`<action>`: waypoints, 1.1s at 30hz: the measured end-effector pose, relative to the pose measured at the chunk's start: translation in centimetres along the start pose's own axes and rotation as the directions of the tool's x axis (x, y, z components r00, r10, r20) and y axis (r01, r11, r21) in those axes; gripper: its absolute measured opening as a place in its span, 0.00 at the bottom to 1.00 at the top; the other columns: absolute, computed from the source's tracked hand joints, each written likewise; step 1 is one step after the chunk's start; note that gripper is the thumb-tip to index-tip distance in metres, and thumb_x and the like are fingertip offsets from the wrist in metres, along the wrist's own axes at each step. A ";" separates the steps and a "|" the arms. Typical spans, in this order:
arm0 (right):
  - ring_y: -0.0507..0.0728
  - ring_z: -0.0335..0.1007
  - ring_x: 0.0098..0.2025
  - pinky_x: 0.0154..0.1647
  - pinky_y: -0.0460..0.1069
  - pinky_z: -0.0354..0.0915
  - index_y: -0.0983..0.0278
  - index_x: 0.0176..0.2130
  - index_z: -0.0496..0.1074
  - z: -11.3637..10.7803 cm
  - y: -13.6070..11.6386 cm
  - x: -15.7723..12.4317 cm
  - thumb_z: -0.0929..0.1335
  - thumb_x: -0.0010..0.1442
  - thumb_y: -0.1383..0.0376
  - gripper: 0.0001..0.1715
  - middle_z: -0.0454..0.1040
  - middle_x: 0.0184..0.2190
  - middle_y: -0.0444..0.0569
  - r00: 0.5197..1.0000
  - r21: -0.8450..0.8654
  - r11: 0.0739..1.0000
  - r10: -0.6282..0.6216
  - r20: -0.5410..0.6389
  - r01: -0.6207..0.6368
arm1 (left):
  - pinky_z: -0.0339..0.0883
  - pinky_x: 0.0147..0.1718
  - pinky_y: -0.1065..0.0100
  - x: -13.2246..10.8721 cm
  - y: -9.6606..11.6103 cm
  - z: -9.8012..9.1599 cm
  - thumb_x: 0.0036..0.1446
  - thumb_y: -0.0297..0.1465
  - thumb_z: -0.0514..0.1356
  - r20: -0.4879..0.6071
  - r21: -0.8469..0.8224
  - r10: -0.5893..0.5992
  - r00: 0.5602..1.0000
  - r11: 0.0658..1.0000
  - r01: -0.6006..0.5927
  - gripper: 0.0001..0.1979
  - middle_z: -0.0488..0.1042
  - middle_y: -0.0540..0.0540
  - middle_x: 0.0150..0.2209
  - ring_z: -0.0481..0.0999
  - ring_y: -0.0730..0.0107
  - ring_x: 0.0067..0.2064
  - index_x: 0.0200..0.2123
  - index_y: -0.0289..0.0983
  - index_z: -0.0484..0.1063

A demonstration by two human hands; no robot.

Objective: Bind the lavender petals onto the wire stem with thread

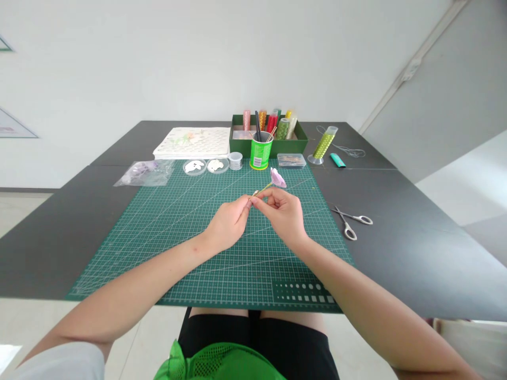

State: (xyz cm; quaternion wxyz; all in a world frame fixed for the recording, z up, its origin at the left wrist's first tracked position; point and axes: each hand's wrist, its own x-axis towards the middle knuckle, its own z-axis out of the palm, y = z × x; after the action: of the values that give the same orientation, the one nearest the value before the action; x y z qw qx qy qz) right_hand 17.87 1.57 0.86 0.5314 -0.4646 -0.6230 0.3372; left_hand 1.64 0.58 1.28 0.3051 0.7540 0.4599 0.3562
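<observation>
A pale purple artificial flower (278, 178) on a thin greenish stem is held above the green cutting mat (190, 232). My left hand (232, 221) pinches the lower end of the stem between thumb and fingers. Close against it, my right hand (281, 211) also pinches the stem, with the bloom pointing away to the upper right. A small whitish bit shows on the stem near my fingertips, too small to name. The fingers partly hide the stem where the two hands meet.
Behind the mat stand a green can (260, 153) with sticks, a green box (297, 145) of ribbon rolls, and dishes of white pieces (194, 167). A plastic bag (146, 173) lies left; scissors (350, 221), a green roll (325, 143) and a teal lighter-like object (338, 160) lie right.
</observation>
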 end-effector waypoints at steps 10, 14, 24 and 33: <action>0.53 0.71 0.31 0.38 0.51 0.68 0.61 0.26 0.77 -1.0 0.2 1.4 0.73 0.59 0.58 0.13 0.72 0.18 0.42 0.989 0.233 0.972 -0.049 0.141 0.015 | 0.43 0.15 0.74 0.3 0.4 -0.5 0.65 0.46 0.56 0.336 -0.625 -0.141 0.931 0.707 0.333 0.16 0.49 0.58 0.21 0.44 0.78 0.19 0.39 0.38 0.72; 0.54 0.74 0.34 0.47 0.53 0.69 0.61 0.21 0.74 -1.2 0.2 1.5 0.74 0.59 0.61 0.17 0.69 0.17 0.41 0.986 0.284 0.959 -0.061 0.153 0.015 | 0.43 0.15 0.75 0.3 0.3 -0.8 0.66 0.45 0.57 0.369 -0.633 -0.116 0.922 0.695 0.341 0.16 0.49 0.59 0.21 0.44 0.79 0.19 0.40 0.37 0.73; 0.49 0.60 0.24 0.29 0.49 0.61 0.62 0.22 0.78 -1.4 0.1 1.5 0.76 0.55 0.55 0.17 0.71 0.18 0.43 0.993 0.193 0.981 -0.018 0.116 -0.005 | 0.52 0.15 0.78 0.4 -0.6 -0.5 0.71 0.43 0.52 0.287 -0.542 -0.022 0.958 0.821 0.181 0.16 0.54 0.59 0.20 0.52 0.79 0.18 0.45 0.37 0.70; 0.50 0.64 0.24 0.30 0.49 0.68 0.62 0.25 0.81 -0.6 0.4 1.1 0.78 0.51 0.54 0.14 0.71 0.19 0.42 0.994 0.244 0.964 0.091 0.058 -0.102 | 0.51 0.15 0.78 0.4 0.0 -0.3 0.72 0.44 0.52 0.222 -0.440 -0.060 0.973 0.884 0.155 0.19 0.53 0.59 0.18 0.53 0.80 0.17 0.45 0.34 0.72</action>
State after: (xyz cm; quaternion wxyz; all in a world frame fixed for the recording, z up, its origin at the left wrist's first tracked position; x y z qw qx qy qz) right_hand 18.56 2.70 1.07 0.5533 -0.4168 -0.5650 0.4481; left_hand 1.53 1.01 1.59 0.5376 0.6671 0.3716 0.3576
